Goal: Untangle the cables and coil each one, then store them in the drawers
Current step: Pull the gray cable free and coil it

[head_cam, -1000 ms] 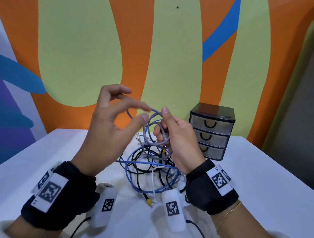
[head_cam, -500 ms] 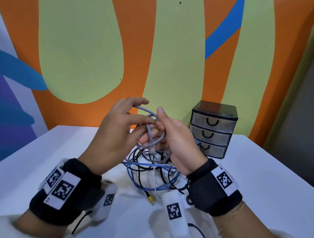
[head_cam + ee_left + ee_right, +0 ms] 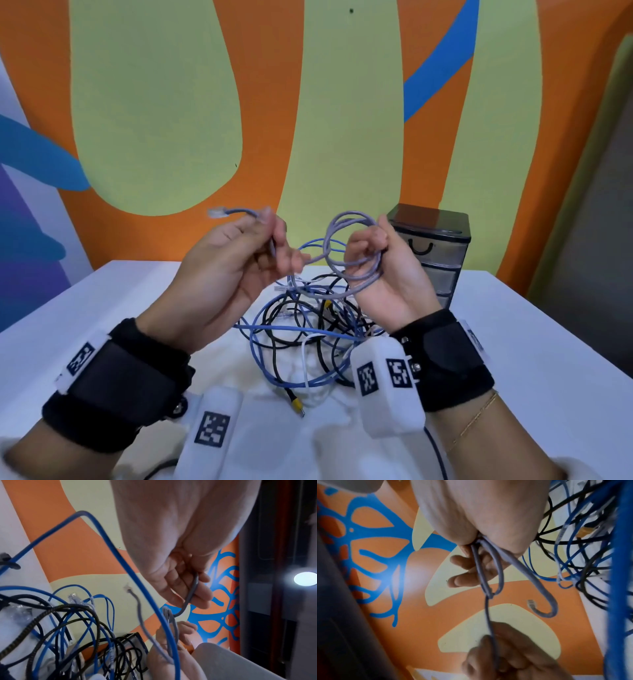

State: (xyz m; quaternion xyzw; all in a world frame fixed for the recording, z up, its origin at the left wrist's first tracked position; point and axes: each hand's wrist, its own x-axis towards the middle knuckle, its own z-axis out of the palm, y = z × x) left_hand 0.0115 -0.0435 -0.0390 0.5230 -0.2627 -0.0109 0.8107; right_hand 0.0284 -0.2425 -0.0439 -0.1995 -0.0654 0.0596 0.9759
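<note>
A grey network cable (image 3: pixel 346 253) is held up between both hands above the table. My right hand (image 3: pixel 371 255) grips its coiled loops (image 3: pixel 489 566) in a fist. My left hand (image 3: pixel 263 246) pinches the free end a short way from the clear plug (image 3: pixel 217 212), and the cable runs through its fingers (image 3: pixel 193 589). Below the hands lies a tangle of blue, black and white cables (image 3: pixel 301 332) on the white table (image 3: pixel 534 342). A small dark drawer unit (image 3: pixel 435 246) with three closed drawers stands behind my right hand.
A colourful wall in orange, green and blue rises right behind the table. A yellow-tipped black plug (image 3: pixel 296 404) sticks out of the tangle toward me. Bare tabletop (image 3: pixel 102 308) lies left and right of the heap.
The hands have drawn apart: the left has pulled the cable's free end out to the left, its plug now showing, while the right keeps the loops and has turned palm toward me.
</note>
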